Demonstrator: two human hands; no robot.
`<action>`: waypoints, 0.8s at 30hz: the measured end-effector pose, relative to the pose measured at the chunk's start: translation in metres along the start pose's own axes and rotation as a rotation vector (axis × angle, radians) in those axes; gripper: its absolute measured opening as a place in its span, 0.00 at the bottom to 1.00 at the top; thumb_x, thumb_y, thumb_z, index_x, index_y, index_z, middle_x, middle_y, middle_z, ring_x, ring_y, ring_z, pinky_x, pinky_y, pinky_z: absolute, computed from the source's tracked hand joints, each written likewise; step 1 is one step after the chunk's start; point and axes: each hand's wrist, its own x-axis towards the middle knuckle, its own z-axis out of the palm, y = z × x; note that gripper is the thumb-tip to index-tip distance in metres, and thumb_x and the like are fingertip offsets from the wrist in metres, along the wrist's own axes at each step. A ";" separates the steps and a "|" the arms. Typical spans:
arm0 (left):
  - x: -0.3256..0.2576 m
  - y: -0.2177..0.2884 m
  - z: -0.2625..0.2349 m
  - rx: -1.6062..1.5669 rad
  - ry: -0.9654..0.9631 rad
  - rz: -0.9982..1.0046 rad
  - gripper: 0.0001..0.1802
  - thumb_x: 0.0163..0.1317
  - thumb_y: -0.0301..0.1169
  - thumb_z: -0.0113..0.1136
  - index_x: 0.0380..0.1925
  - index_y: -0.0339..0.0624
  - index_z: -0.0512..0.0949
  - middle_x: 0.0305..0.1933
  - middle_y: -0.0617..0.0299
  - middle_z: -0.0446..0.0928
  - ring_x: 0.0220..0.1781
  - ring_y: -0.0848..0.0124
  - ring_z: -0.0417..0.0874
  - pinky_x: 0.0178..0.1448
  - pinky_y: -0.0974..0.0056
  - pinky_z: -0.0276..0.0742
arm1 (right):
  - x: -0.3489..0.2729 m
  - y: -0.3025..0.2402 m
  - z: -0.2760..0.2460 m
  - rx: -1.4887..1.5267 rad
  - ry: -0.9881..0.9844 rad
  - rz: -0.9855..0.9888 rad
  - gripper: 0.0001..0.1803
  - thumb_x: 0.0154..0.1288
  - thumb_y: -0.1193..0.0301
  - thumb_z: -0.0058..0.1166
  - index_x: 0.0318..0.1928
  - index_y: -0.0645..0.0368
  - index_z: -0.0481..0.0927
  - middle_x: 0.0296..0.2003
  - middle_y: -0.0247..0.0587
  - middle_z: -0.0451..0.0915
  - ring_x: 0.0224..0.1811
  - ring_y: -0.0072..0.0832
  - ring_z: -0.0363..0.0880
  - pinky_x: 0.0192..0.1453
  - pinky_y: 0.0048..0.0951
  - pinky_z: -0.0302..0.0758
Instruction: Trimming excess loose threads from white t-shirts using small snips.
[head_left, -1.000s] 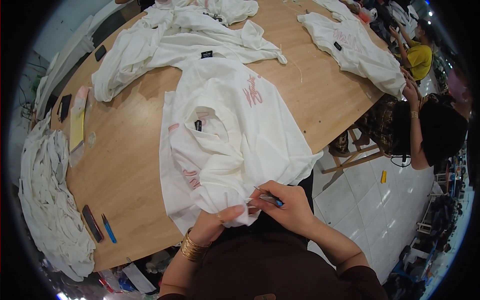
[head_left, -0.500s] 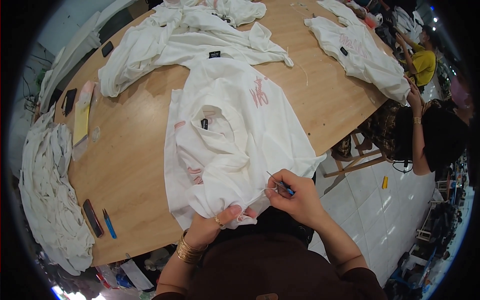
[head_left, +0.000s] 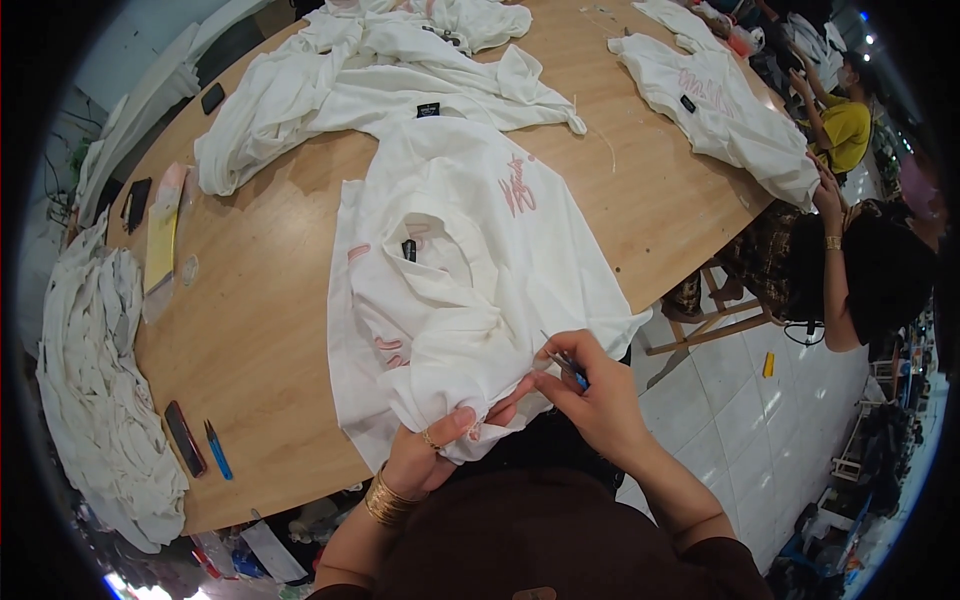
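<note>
A white shirt (head_left: 420,345) with pink stitched lettering and a black neck label lies bunched on the near edge of the table. My left hand (head_left: 425,450), with gold bangles at its wrist, is closed on the shirt's near end, thumb on top. Beside it, my right hand (head_left: 600,390) is closed round small blue-handled thread snips (head_left: 572,368), their thin metal tip pointing up and left. The right fingertips nearly meet the left ones at the cloth. Under the bunched shirt spreads another white shirt (head_left: 575,250).
More white shirts (head_left: 350,85) lie at the back of the round wooden table (head_left: 240,330). A folded white pile (head_left: 100,380) sits left, near a phone (head_left: 186,438) and blue snips (head_left: 218,450). A person (head_left: 880,265) sits right, handling a white shirt (head_left: 700,100).
My left fingers have reached right along the cloth, close to my right hand. My right hand has shifted slightly, still holding the snips.
</note>
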 end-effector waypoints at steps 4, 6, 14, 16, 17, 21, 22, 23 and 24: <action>-0.001 0.005 0.008 -0.113 0.040 0.038 0.37 0.52 0.28 0.54 0.60 0.31 0.49 0.57 0.41 0.63 0.58 0.51 0.67 0.58 0.59 0.68 | -0.017 -0.003 -0.008 0.244 -0.063 -0.016 0.15 0.61 0.64 0.49 0.44 0.60 0.68 0.24 0.40 0.74 0.22 0.26 0.73 0.29 0.24 0.69; 0.000 0.004 0.010 -0.096 0.020 0.046 0.38 0.51 0.30 0.53 0.60 0.31 0.48 0.58 0.38 0.60 0.60 0.50 0.65 0.60 0.59 0.66 | -0.021 -0.012 -0.012 0.293 -0.218 0.006 0.14 0.64 0.64 0.44 0.44 0.60 0.68 0.24 0.41 0.73 0.23 0.27 0.72 0.31 0.24 0.68; -0.003 -0.003 -0.001 0.033 0.023 0.071 0.37 0.50 0.30 0.53 0.59 0.31 0.50 0.58 0.34 0.60 0.59 0.47 0.66 0.61 0.55 0.64 | -0.021 -0.014 0.001 0.373 -0.517 0.121 0.16 0.69 0.61 0.34 0.35 0.59 0.70 0.21 0.41 0.70 0.22 0.30 0.69 0.31 0.26 0.66; -0.007 -0.012 -0.014 0.187 0.117 0.092 0.35 0.50 0.29 0.52 0.58 0.33 0.51 0.56 0.35 0.62 0.58 0.46 0.67 0.60 0.53 0.65 | -0.020 -0.015 0.001 0.352 -0.519 0.146 0.16 0.69 0.61 0.34 0.35 0.59 0.70 0.20 0.41 0.69 0.21 0.30 0.68 0.30 0.26 0.66; -0.007 -0.011 -0.013 0.186 0.117 0.092 0.35 0.50 0.29 0.52 0.58 0.33 0.51 0.56 0.35 0.62 0.58 0.46 0.67 0.60 0.53 0.65 | -0.020 -0.015 0.001 0.330 -0.519 0.173 0.16 0.69 0.61 0.34 0.34 0.59 0.70 0.19 0.41 0.69 0.21 0.30 0.68 0.30 0.26 0.66; -0.007 -0.011 -0.011 0.071 0.117 0.107 0.26 0.49 0.25 0.58 0.50 0.34 0.64 0.43 0.58 0.72 0.42 0.71 0.74 0.44 0.68 0.71 | -0.019 -0.016 0.003 0.322 -0.499 0.131 0.17 0.69 0.60 0.33 0.34 0.58 0.71 0.19 0.40 0.69 0.20 0.31 0.68 0.29 0.27 0.66; -0.007 -0.012 -0.012 0.083 0.135 0.118 0.26 0.49 0.25 0.58 0.50 0.35 0.64 0.42 0.58 0.72 0.41 0.71 0.74 0.44 0.68 0.71 | -0.019 -0.016 0.003 0.326 -0.492 0.127 0.16 0.69 0.60 0.34 0.34 0.59 0.71 0.19 0.40 0.69 0.20 0.30 0.67 0.29 0.26 0.66; -0.008 -0.012 -0.012 0.083 0.132 0.116 0.26 0.49 0.25 0.58 0.50 0.35 0.64 0.42 0.58 0.72 0.41 0.71 0.74 0.44 0.68 0.71 | -0.019 -0.017 0.003 0.328 -0.480 0.128 0.16 0.69 0.60 0.35 0.34 0.59 0.71 0.19 0.39 0.70 0.19 0.29 0.67 0.28 0.26 0.65; -0.009 -0.012 -0.011 0.147 0.153 0.113 0.29 0.48 0.26 0.57 0.52 0.35 0.61 0.45 0.55 0.71 0.45 0.66 0.74 0.48 0.64 0.70 | -0.019 -0.017 0.004 0.328 -0.477 0.129 0.16 0.69 0.60 0.35 0.34 0.59 0.71 0.19 0.39 0.70 0.19 0.29 0.67 0.28 0.26 0.65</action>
